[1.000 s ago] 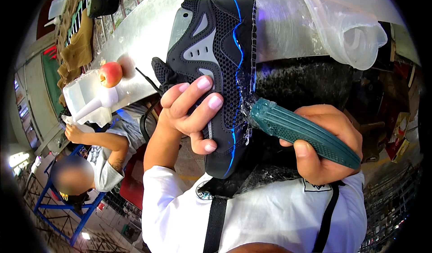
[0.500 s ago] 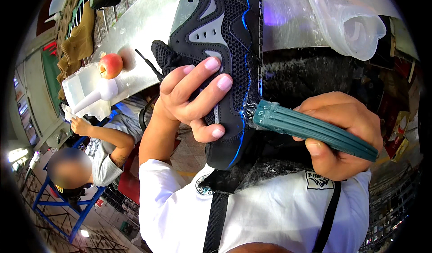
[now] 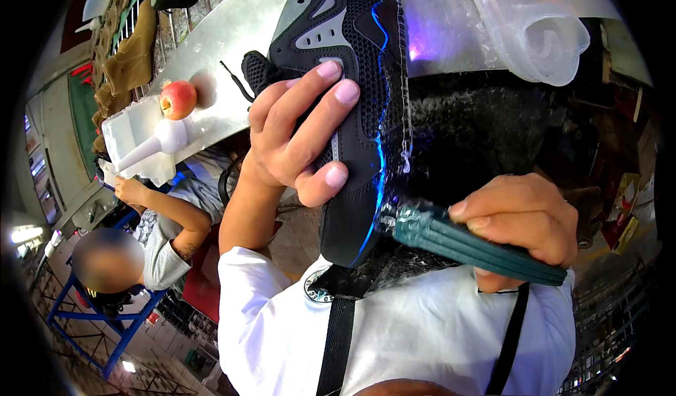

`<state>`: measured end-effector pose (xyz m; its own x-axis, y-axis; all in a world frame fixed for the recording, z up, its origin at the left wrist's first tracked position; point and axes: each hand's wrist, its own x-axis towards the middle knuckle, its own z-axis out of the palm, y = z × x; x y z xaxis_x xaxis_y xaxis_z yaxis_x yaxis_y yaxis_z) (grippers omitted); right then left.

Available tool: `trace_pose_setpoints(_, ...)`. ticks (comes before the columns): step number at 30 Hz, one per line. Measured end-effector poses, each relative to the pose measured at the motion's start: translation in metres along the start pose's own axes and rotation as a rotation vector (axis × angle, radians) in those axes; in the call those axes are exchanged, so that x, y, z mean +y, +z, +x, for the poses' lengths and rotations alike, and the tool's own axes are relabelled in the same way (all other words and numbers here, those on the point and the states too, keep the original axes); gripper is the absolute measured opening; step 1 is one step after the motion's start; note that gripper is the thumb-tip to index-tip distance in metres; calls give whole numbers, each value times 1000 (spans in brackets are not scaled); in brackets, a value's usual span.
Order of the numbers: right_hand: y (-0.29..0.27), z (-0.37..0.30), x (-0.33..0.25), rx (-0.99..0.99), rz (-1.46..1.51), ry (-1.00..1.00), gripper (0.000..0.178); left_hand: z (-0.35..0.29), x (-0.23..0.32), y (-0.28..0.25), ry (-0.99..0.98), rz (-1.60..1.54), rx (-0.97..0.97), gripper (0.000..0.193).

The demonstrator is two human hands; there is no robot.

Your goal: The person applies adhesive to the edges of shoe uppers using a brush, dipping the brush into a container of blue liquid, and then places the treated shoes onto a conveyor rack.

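Note:
My left hand (image 3: pixel 292 139) is wrapped round a black and grey sports shoe upper (image 3: pixel 362 149), holding it on its side with one end toward my chest. A bright blue line runs along its lower side, and stitches show along the right edge. In my right hand (image 3: pixel 528 216) is a dark green, ribbed-handled brush (image 3: pixel 479 247). Its wet-looking tip meets the edge of the upper near the end closest to me. Black laces (image 3: pixel 259 72) hang off the upper's left side.
A metal table (image 3: pixel 225 44) carries an apple (image 3: pixel 178 100), a white nozzle bottle (image 3: pixel 169 137) and a clear plastic container (image 3: pixel 553 44). Black apron material (image 3: pixel 486 125) covers my lap. Another person (image 3: pixel 169 255) sits at the left. Brown boots (image 3: pixel 134 54) stand on a rack at the far left.
My right hand and the brush have moved down toward me along the edge of the upper. The blue line looks brighter near that end. My left hand has shifted slightly.

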<state>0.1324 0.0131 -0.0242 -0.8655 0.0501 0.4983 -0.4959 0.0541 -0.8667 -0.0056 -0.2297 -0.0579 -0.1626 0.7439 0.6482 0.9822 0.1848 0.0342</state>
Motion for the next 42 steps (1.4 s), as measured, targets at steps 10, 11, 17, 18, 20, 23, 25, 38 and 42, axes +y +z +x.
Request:
trace_pose_setpoints(10, 11, 7, -4, 421, 985, 659, 28, 32, 11, -6, -189, 67, 3, 42)
trace_pose_setpoints(11, 21, 11, -2, 520, 970, 637, 29, 33, 11, -6, -192, 67, 10, 43)
trace_pose_setpoints(17, -2, -5, -2, 47, 266, 119, 28, 27, 6, -7, -239, 39, -27, 45)
trace_pose_setpoints(18, -13, -2, -5, -64, 193, 47, 28, 26, 5, -9, -275, 23, -53, 45)
trace_pose_setpoints(20, -27, 6, -7, -174, 385, 103, 26, 27, 5, -10, -274, 14, -62, 45)
trace_pose_setpoints(23, -36, 23, -4, -62, 477, 296, 35, 33, 6, -9, -177, 47, 2, 46)
trace_pose_setpoints(25, -39, 36, 1, 51, 383, 388, 39, 35, 5, -5, -145, 71, 19, 45)
trace_pose_setpoints(38, -49, 43, -9, -228, 21, -26, 28, 40, 0, -5, -77, 62, 17, 33)
trace_pose_setpoints(42, -45, 40, -21, -227, -64, -49, 24, 43, 0, -6, -79, 82, 6, 33)
